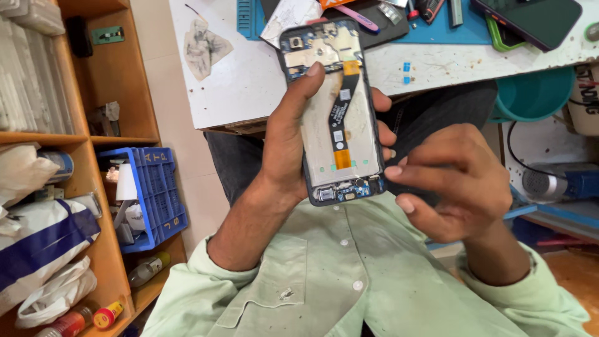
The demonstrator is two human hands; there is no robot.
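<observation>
Two hands on one opened phone (pixel 334 112), back cover already off — board, flex cable and bare frame are exposed. Left hand (pixel 293 143) is clamped around the phone's left edge, thumb laid up across the inside toward the orange connector near the top, fingertips (pixel 384 134) wrapping round the right edge. Right hand (pixel 452 181) sits just beside the lower right corner, index finger and thumb pinched together at the edge of the frame; can't tell whether they hold a small part or only touch the rim.

Phone is held up over the lap, tilted toward the camera, in front of the white workbench (pixel 249 81) and clear of it.

Progress, as I read it: teardown is well underway. Cover is off and the battery bay looks empty — only adhesive residue and the black flex cable (pixel 340 112) running down the middle. Top board with camera and the small bottom board by the charge port are both in place, and the flex looks seated at each end. Remaining looks like those boards and the flex.

On the bench: blue mat (pixel 437 31), another phone (pixel 530 19) with a dark screen, assorted tools. Blue crate (pixel 153 193) on the wooden shelf at left.
</observation>
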